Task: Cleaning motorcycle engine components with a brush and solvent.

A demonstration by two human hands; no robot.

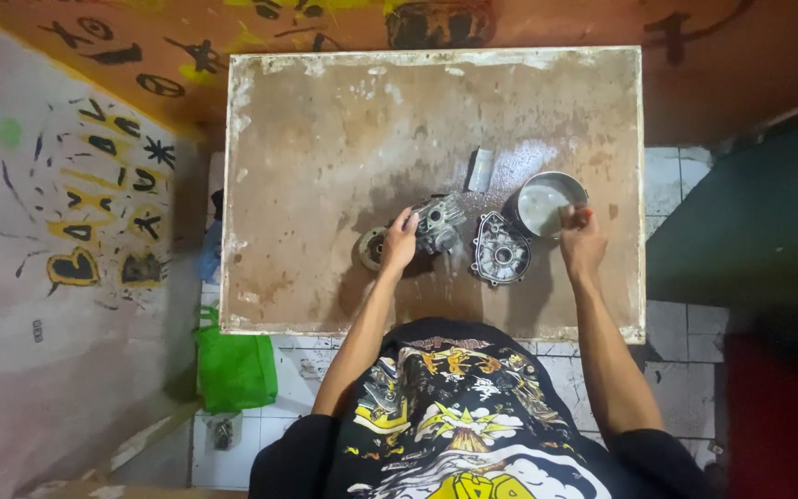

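Engine casing [438, 224] under left hand's [399, 242] grip, right hand [582, 242] pinching bowl [547, 201] rim, tabletop [325, 139] bare beyond.

Both bare arms reach forward from the torso, elbows slightly bent, forearms angled a little apart. Left hand [400, 242] palm down, fingers curled in a grip, thumb side toward the middle. Right hand [582, 242] extended farther right, fingers bunched together at the tips, wrist straight; whether it pinches anything cannot be told.
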